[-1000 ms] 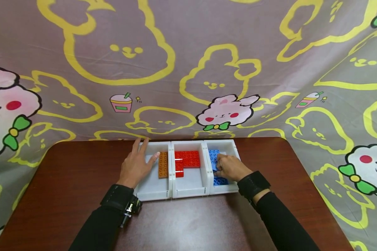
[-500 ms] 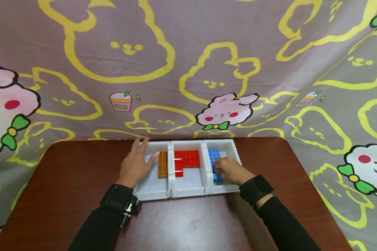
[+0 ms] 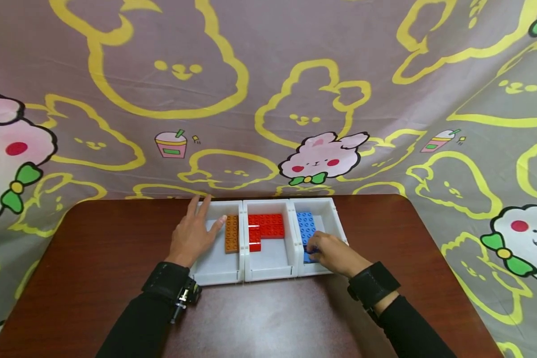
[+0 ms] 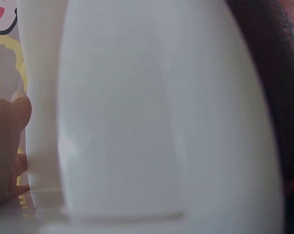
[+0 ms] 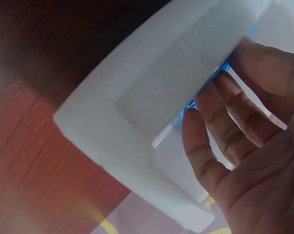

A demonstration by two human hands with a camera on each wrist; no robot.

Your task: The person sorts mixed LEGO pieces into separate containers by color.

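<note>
Three white bins stand side by side on the brown table. The left bin (image 3: 217, 268) holds orange bricks (image 3: 231, 233), the middle bin (image 3: 270, 266) red bricks (image 3: 266, 227), and the right bin (image 3: 335, 214) blue bricks (image 3: 305, 223). My left hand (image 3: 194, 233) lies flat on the left bin's outer wall, fingers straight, with the thumb near the orange bricks. My right hand (image 3: 328, 251) is inside the right bin near its front, fingers curled on a blue brick (image 5: 190, 105). The right wrist view shows its fingers (image 5: 220, 141) against that brick by the bin's corner (image 5: 137, 112).
A patterned cloth (image 3: 268, 99) hangs behind the table and drapes down both sides. The bins sit against the table's far edge. Bare brown tabletop (image 3: 268, 318) lies in front of them. The left wrist view is filled by a white bin wall (image 4: 137, 122).
My right hand has drawn back from the middle of the right bin toward its front end, still on the blue bricks. The left hand has stayed put.
</note>
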